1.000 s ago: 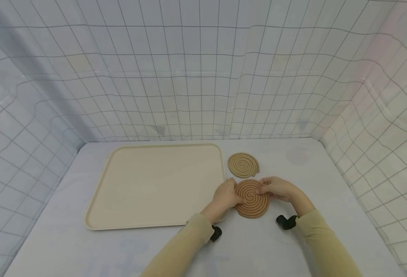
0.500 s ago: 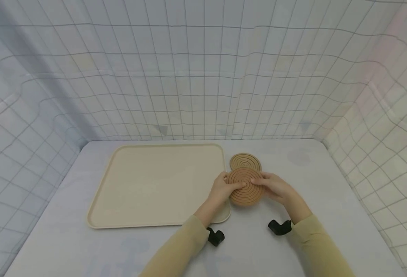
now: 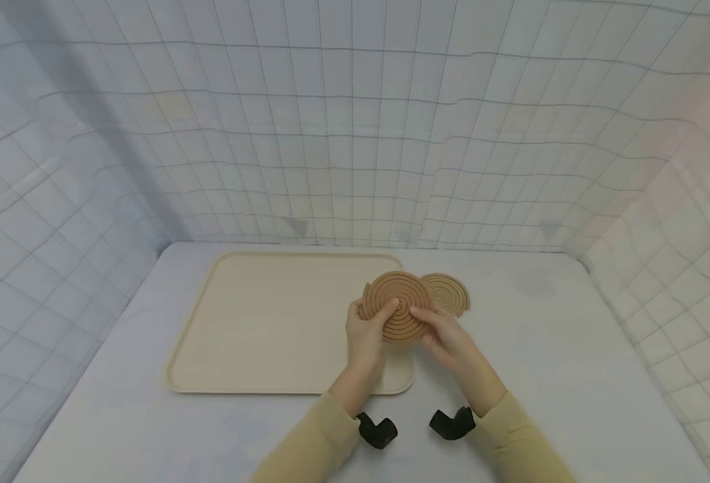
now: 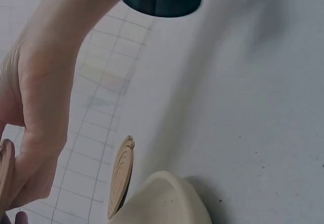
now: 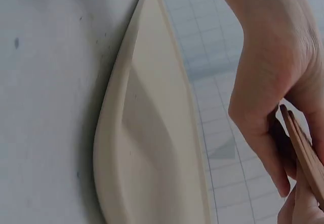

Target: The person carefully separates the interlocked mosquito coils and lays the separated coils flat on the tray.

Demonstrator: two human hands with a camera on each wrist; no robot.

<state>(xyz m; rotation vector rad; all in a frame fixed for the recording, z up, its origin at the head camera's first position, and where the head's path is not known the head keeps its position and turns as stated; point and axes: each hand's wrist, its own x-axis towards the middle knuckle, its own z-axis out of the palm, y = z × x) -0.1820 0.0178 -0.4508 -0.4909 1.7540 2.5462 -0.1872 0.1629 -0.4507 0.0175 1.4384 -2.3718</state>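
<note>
My left hand (image 3: pixel 365 343) and right hand (image 3: pixel 453 342) both hold a brown spiral mosquito coil (image 3: pixel 401 287), raised over the right end of the cream tray (image 3: pixel 282 322). Both thumbs lie on its face near the centre, while the other fingers go behind it and are mostly hidden. In the right wrist view the held coil (image 5: pixel 305 155) shows edge-on, tilted between the hands. A tan mosquito coil (image 3: pixel 449 294) lies on the table just right of the tray, partly covered by the held one in the head view.
The shallow tray has a raised rim (image 5: pixel 114 148) and takes up the left and middle of the white table (image 3: pixel 548 349). Grid-patterned cloth walls (image 3: pixel 330 134) stand at the back and sides. Black wrist cameras (image 3: pixel 379 431) hang below both wrists.
Both hands have lifted the brown coil off the table and carried it left and away from me, from beside the tray to over its right end. The tan coil stays on the table.
</note>
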